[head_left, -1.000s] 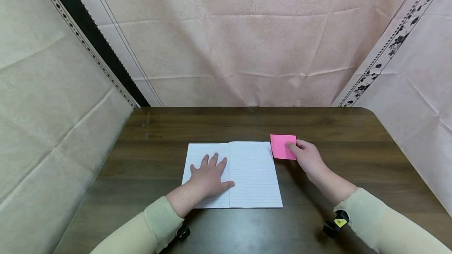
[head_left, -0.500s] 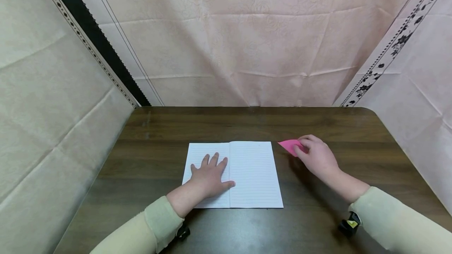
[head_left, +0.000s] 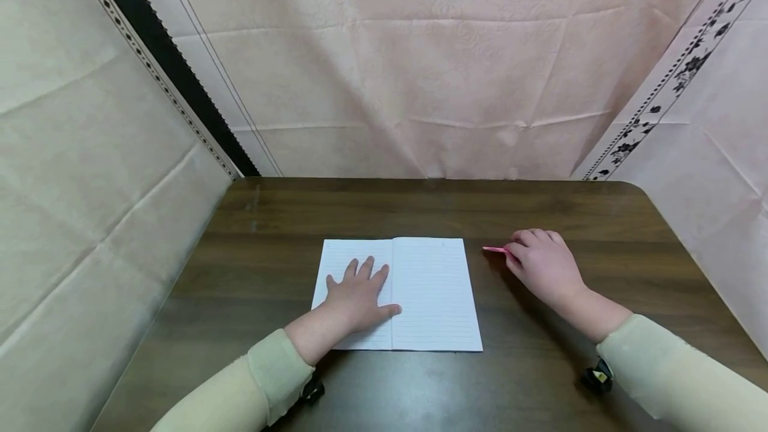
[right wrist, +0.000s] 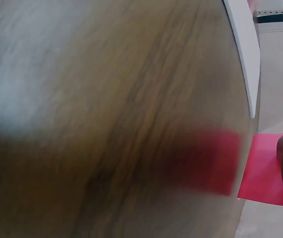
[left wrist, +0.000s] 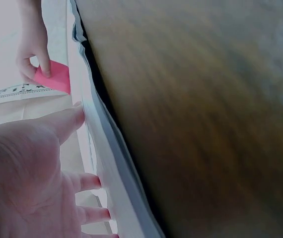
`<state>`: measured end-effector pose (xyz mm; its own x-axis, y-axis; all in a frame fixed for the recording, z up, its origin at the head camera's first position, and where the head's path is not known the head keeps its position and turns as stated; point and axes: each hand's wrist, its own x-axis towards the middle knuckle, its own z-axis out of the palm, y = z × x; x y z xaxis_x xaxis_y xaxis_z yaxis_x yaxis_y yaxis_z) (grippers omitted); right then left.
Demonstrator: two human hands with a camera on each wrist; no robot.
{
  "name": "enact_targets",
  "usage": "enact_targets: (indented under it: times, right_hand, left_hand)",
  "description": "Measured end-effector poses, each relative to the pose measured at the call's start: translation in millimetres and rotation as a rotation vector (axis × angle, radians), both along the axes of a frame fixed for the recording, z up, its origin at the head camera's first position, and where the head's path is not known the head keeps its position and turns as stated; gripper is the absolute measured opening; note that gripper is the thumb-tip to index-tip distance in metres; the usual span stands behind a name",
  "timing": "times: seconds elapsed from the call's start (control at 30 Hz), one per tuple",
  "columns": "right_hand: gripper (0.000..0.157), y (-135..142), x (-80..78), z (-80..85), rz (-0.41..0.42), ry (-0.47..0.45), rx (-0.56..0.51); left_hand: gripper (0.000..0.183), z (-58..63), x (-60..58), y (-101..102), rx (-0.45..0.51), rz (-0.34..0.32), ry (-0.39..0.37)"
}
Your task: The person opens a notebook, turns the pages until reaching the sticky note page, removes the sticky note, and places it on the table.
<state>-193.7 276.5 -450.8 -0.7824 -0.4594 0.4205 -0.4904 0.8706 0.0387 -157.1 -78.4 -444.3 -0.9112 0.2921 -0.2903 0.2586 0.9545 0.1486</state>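
Observation:
An open lined notebook (head_left: 435, 299) lies on the brown wooden table. My left hand (head_left: 358, 300) rests on its left page with the fingers spread; in the left wrist view the fingertips (left wrist: 94, 181) press along the page. To the right of the notebook, my right hand (head_left: 543, 265) pinches a pink sticky note (head_left: 495, 249) between thumb and fingers. The head view shows the note nearly edge-on. Its flat face is plain in the right wrist view, where the pink sheet (right wrist: 264, 166) stands over the tabletop and part of it is hidden by the thumb.
The table (head_left: 384, 209) has a dark wood grain and a rounded far right corner. Pale cloth (head_left: 420, 85) hangs behind it and on both sides, with a black strip at the left. Dark wrist cameras (head_left: 597, 377) sit under the sleeves.
My right hand has drawn the sticky note to the right, off the notebook's top right corner, and turned it from face-up to nearly edge-on. My left hand has stayed on the left page.

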Motion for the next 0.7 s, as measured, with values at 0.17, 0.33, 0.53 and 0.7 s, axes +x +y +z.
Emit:
enact_targets:
  times: [0.17,0.33,0.53,0.7]
  right_hand:
    - [0.019,2.1,1.2,-3.0,0.0,-0.023,0.077]
    - [0.017,0.7,3.8,-7.8,0.018,-0.038,0.107]
    - [0.023,-0.3,7.1,-11.5,-0.014,-0.112,0.125]
    - [0.035,-1.6,10.9,-12.8,-0.072,-0.208,0.13]
  left_hand:
    - [0.083,2.2,-0.1,0.6,0.006,0.0,-0.003]
    - [0.083,2.4,-0.9,1.1,0.003,0.001,-0.004]
    - [0.084,-0.3,-1.1,0.7,-0.004,0.005,-0.005]
    - [0.084,-2.1,-1.1,1.8,-0.005,0.001,-0.003]
